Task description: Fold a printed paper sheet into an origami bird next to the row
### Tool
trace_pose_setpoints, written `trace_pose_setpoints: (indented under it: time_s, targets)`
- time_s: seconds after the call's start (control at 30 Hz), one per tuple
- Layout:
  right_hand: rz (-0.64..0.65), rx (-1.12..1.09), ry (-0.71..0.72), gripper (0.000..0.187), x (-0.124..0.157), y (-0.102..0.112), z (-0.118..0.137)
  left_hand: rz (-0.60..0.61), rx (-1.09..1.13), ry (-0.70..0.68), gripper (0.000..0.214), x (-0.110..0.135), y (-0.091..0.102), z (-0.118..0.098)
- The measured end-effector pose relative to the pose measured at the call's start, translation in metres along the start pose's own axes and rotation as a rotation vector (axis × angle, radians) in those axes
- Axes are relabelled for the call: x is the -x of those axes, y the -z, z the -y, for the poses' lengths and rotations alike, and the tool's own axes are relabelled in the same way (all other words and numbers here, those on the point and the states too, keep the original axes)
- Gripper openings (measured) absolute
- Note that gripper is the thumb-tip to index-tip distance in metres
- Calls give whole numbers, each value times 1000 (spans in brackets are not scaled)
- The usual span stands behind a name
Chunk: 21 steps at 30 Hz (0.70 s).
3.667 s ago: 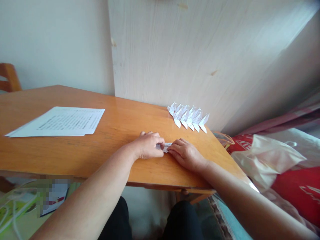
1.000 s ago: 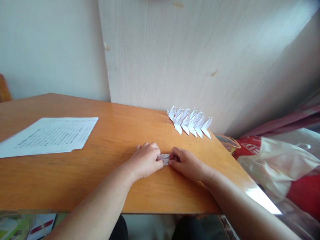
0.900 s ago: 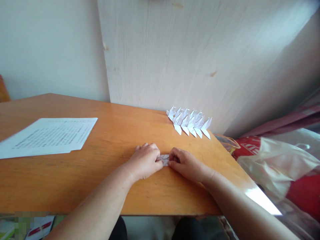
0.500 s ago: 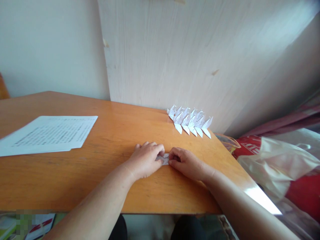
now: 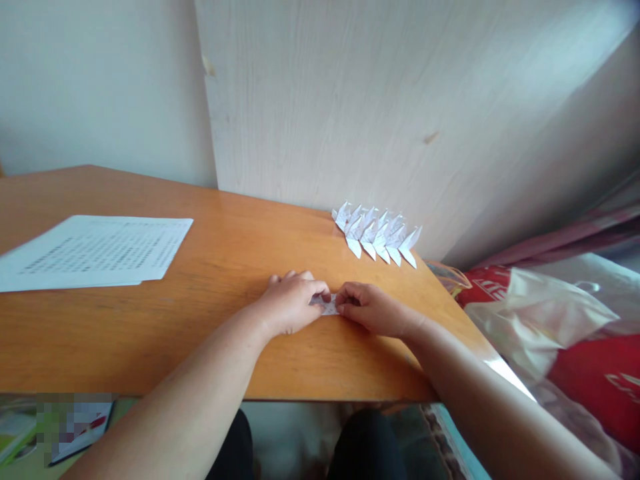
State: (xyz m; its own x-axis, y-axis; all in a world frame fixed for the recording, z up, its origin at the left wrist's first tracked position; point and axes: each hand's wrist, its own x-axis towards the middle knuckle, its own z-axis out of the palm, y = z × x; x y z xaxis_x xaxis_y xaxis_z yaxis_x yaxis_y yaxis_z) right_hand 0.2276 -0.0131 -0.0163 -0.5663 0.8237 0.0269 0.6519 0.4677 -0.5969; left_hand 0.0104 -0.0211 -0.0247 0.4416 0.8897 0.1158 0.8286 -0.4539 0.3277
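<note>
A small folded strip of printed paper (image 5: pixel 329 308) lies flat on the wooden table (image 5: pixel 220 353), between my two hands. My left hand (image 5: pixel 295 303) pinches its left end, thumb in front and fingers curled over the far side. At the right end, my right hand (image 5: pixel 367 308) grips the paper between thumb and bent fingers. Much of the strip is hidden under the fingers, so its exact folds cannot be made out. Behind the right hand, several folded paper pieces (image 5: pixel 383 241) with pointed tips stand in close rows near the wall.
A stack of printed sheets (image 5: pixel 105 250) lies on the table at the left. Red and white plastic bags (image 5: pixel 545 313) are heaped beyond the table's right edge. A pale board (image 5: pixel 320 100) rises along the back. My knees show below the front edge.
The whole view has shifted slightly, so the table sits a bit higher in the picture. Both hands keep hold of the paper strip in nearly the same place.
</note>
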Motion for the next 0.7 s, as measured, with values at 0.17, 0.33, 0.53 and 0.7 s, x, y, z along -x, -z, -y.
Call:
trace_pose_setpoints:
  time_s: [0.17,0.33,0.53,0.7]
  targets:
    - [23,-24,-44,16,-2,7,-4,24,1,29,29,0,2,-3]
    - [-17,-46,-92,11,-2,4,-3,19,4,31,28,-1,3,-4]
    - [-55,96,-116,14,-4,-1,2,9,18,27,27,-1,2,-3]
    - [-50,253,-184,27,-4,8,-3,21,48,28,28,-1,3,-2]
